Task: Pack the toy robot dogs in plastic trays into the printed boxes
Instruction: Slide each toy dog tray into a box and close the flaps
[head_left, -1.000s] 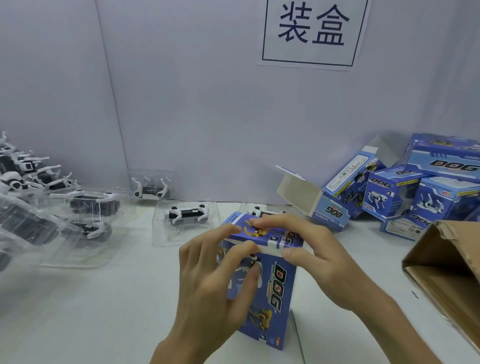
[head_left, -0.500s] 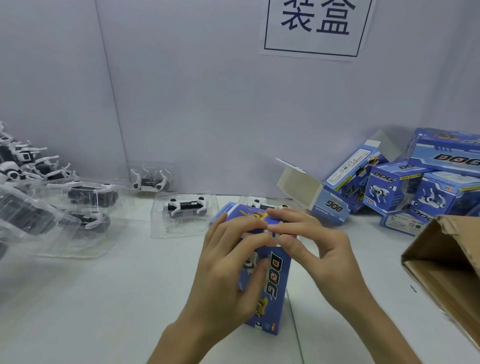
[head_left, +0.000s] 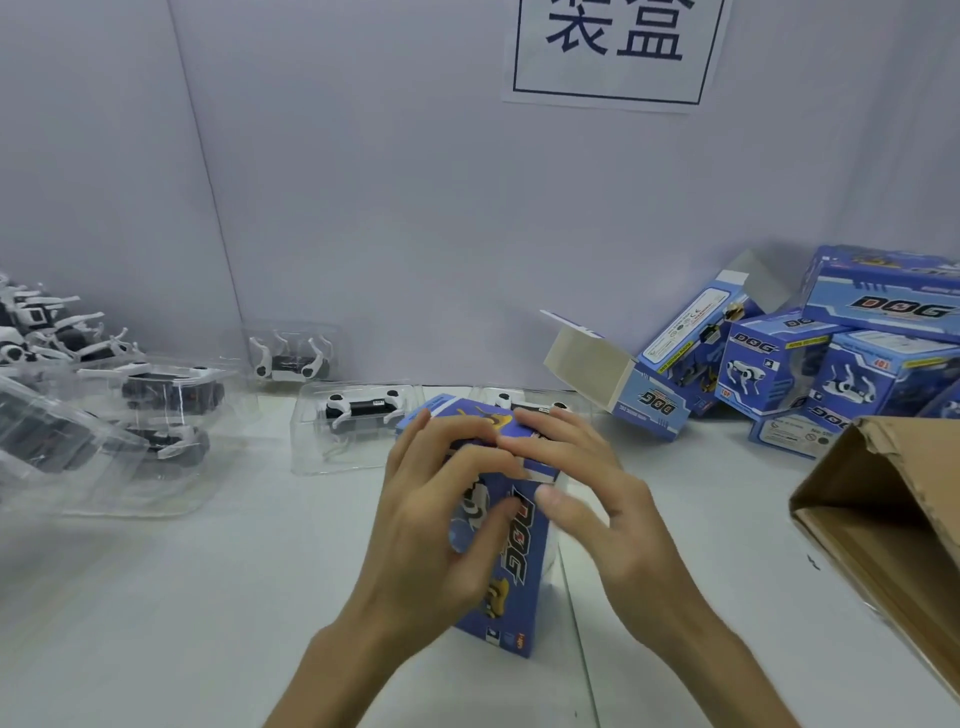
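A blue printed "DOG" box (head_left: 517, 566) stands upright on the white table in front of me. My left hand (head_left: 441, 519) grips its left side, thumb on the front face, fingers curled over the top. My right hand (head_left: 587, 488) lies over the top flap from the right, fingers pressing on it, thumb near the front. A toy robot dog in a clear plastic tray (head_left: 358, 415) lies just behind the box, and another tray (head_left: 524, 402) is partly hidden by my fingers.
Several trayed dogs (head_left: 145, 405) are piled at the left, one tray (head_left: 291, 356) leaning against the wall. An open empty box (head_left: 618, 384) and stacked printed boxes (head_left: 852, 358) sit at the back right. A brown cardboard carton (head_left: 893, 519) lies at the right edge.
Both hands have closed in over the top of the box, and the top flap has gone down flat. The view has shifted slightly downward.
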